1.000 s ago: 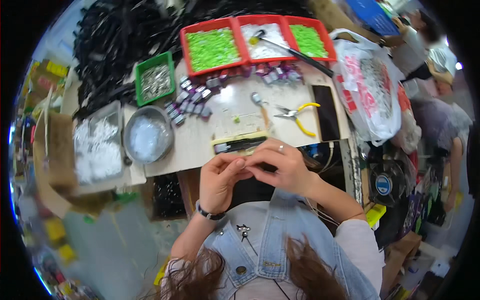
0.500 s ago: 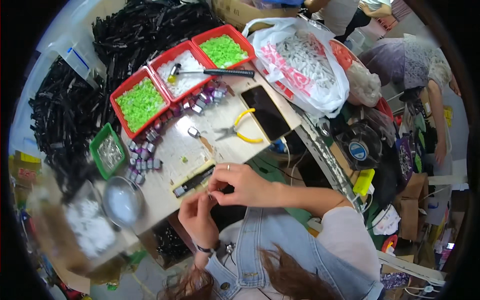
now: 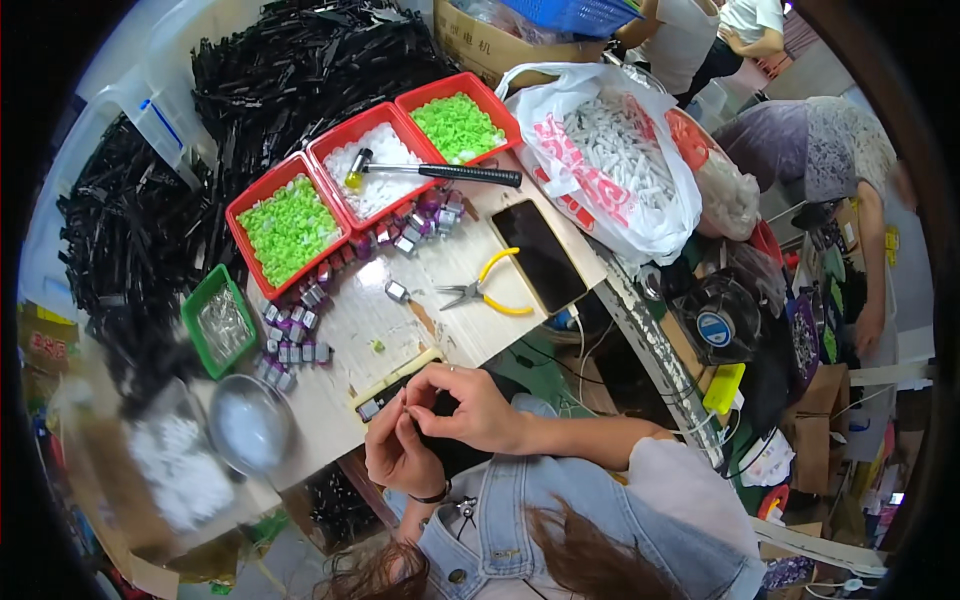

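At the table's near edge, my right hand and my left hand meet fingertip to fingertip. Both are closed in a pinch; whatever lies between the fingers is too small to make out. Just beyond them is a cream-coloured holder at the table edge, with a dark part partly hidden by my hands. A small green piece lies near it. Farther off are a single silver block-shaped part and yellow-handled pliers.
Red trays hold green and white small parts; a hammer lies across them. Purple-and-silver blocks line their front. Around stand a green tray, metal bowl, phone, black strips and white bag.
My view has tilted, so the table sits slightly lower in it. My hands stay pinched together and have shifted a little against the holder, covering more of its dark part.
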Demonstrator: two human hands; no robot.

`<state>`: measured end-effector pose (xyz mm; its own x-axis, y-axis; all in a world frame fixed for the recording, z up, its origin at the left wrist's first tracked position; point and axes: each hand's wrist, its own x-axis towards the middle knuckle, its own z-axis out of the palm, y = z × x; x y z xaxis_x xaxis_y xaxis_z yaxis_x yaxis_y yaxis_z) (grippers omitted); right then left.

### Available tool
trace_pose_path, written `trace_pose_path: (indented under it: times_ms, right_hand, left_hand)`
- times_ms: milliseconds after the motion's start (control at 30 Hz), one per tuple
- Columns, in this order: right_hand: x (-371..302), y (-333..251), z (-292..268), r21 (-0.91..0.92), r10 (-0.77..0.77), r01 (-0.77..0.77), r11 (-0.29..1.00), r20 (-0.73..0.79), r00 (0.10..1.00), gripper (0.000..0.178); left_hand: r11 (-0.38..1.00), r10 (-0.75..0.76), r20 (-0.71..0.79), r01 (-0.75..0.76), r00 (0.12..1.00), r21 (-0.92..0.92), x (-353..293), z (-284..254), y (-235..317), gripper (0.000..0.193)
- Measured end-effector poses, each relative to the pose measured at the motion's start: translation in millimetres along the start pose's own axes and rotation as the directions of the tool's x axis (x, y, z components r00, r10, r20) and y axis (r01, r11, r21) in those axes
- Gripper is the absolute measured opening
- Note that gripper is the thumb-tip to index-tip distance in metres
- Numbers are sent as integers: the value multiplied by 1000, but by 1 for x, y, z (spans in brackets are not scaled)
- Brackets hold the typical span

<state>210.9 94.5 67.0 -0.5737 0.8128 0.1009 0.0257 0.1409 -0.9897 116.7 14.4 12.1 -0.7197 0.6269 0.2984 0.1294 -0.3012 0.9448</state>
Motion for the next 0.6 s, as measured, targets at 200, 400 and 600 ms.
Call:
trace_pose_path:
  times_ms: [200, 400, 600]
  right_hand:
    - [11, -1, 1, -17, -94, 94, 995, 4, 996, 18]
    - [9, 17, 7, -182, -134, 130, 975, -8, 991, 17]
    - [5, 19, 25, 71, -71, 69, 995, 29, 997, 15]
  left_hand:
    - [977, -73, -51, 61, 996, -204, 9, 10, -2, 16]
    - [966, -187, -36, 177, 982, -191, 15, 2, 18, 11]
    - [797, -362, 42, 332, 931, -505, 9, -29, 12, 9]
